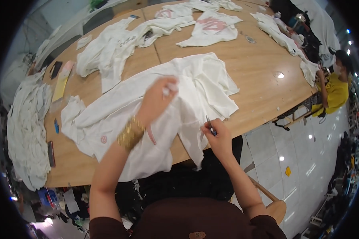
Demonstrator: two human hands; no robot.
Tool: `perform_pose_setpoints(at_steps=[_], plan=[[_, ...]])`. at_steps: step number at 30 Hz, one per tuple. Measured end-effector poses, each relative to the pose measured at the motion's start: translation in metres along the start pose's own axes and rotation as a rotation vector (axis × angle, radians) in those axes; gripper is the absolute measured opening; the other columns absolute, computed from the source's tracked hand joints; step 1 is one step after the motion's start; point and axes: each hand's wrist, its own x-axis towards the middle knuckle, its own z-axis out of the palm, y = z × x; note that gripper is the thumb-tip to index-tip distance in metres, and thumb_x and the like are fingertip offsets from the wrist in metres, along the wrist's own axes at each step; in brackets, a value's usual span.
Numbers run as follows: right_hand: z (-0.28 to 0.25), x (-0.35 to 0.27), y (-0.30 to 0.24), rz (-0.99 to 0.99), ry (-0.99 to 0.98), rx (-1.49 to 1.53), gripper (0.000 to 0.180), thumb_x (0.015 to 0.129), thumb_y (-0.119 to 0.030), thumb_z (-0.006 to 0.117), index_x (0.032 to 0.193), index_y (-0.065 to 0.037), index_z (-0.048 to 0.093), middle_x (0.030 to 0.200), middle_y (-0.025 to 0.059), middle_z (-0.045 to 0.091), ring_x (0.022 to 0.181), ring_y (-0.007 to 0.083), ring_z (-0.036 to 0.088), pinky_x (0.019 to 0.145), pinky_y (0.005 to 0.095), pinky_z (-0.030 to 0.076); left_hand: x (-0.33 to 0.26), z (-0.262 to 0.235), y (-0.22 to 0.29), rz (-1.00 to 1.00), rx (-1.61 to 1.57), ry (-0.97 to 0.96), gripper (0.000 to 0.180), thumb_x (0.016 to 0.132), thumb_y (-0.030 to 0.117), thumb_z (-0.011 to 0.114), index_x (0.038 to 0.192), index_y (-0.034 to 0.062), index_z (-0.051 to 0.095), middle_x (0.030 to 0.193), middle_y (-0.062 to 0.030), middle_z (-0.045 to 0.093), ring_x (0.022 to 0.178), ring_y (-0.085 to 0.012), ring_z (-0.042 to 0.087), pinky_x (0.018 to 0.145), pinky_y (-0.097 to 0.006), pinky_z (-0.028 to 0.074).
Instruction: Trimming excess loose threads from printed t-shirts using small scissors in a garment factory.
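A white long-sleeved garment (147,111) lies spread and rumpled across the near side of the wooden table, with part of it hanging over the front edge. It bears a small round pink print and a pink-red strip. My left hand (157,101), with a gold bracelet (131,133) at its wrist, is over the middle of the garment. Motion smears its fingers; they look curled, with white showing between them. At the garment's right side, my right hand (218,139) is closed around small thread snips (212,130) with a thin metal tip and dark handle.
White garments (107,47) lie at the far side, one pink-printed garment (211,28) among them. A tall pile of white cloth (30,127) stands at the left, near a yellow strip (61,85) and blue snips (56,126). A person in yellow (334,91) sits at the right edge.
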Motion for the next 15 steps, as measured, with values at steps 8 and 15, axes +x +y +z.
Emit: perform_pose_setpoints(at_steps=[8, 15], plan=[[0.002, -0.017, -0.013, -0.028, -0.083, 0.044, 0.013, 0.076, -0.008, 0.067, 0.081, 0.0, 0.059, 0.072, 0.0079, 0.052, 0.059, 0.0168, 0.05, 0.055, 0.0268, 0.04, -0.084, 0.062, 0.006, 0.024, -0.011, 0.01, 0.014, 0.08, 0.006, 0.06, 0.093, 0.0023, 0.056, 0.085, -0.0098, 0.058, 0.08, -0.0244, 0.058, 0.072, -0.031, 0.046], [-0.004, -0.025, -0.01, -0.144, 0.025, -0.009, 0.011, 0.075, -0.004, 0.068, 0.084, -0.002, 0.061, 0.066, 0.0068, 0.053, 0.052, 0.0148, 0.048, 0.049, 0.0252, 0.038, -0.105, 0.038, 0.022, -0.048, -0.08, 0.09, 0.011, 0.081, 0.001, 0.057, 0.092, 0.0016, 0.058, 0.079, -0.0108, 0.054, 0.069, -0.024, 0.055, 0.064, -0.031, 0.044]])
